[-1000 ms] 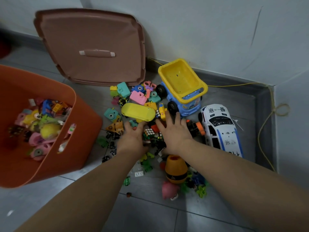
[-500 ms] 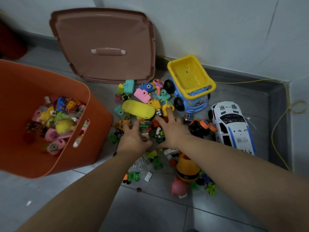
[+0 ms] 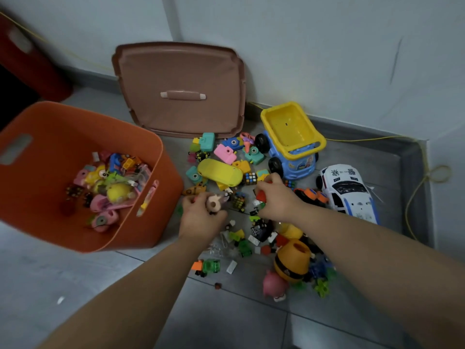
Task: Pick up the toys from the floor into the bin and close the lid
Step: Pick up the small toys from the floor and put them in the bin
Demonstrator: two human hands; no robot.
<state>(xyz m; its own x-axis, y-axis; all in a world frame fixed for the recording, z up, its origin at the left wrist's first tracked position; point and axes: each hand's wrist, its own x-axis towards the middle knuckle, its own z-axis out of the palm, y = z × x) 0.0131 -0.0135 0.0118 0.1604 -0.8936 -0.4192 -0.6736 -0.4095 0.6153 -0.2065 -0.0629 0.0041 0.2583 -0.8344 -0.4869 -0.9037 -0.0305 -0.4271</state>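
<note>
Toys (image 3: 118,192) lie heaped inside the lidless orange bin (image 3: 63,127).

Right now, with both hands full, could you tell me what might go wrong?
The small pieces bunched in the left hand and right hand could slip out on the way to the orange bin. The lid leans on the wall beside the dump truck; lifting the truck might knock it over.

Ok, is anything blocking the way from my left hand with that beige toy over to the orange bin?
Nothing visible blocks it. The left hand grips the beige toy right beside the orange bin, whose mouth is open; the lid leans on the wall behind. Only the bin's own side wall must be cleared.
</note>
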